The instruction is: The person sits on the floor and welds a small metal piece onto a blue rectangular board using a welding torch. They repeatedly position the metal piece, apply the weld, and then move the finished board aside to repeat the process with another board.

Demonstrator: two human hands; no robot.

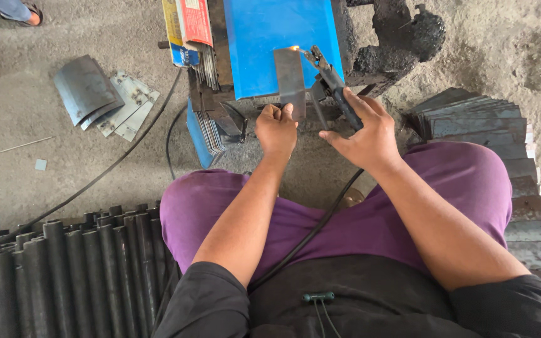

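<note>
A flat steel plate (pixel 290 80) is held upright against a blue box (pixel 277 37), pinched at its lower edge by the left hand (pixel 277 128); just right of the plate, a welding electrode holder (pixel 332 84) is gripped in the right hand's (pixel 364 134) closed fingers, a spark (pixel 294 48) showing at the plate's top edge

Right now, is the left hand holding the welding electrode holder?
No, the left hand grips the lower end of an upright metal plate, while the right hand holds the electrode holder.

Bright blue box (pixel 283 37), purple trousers (pixel 458 181), grey steel plate (pixel 290 78) (orange spark (pixel 294 48) at its top)
</note>
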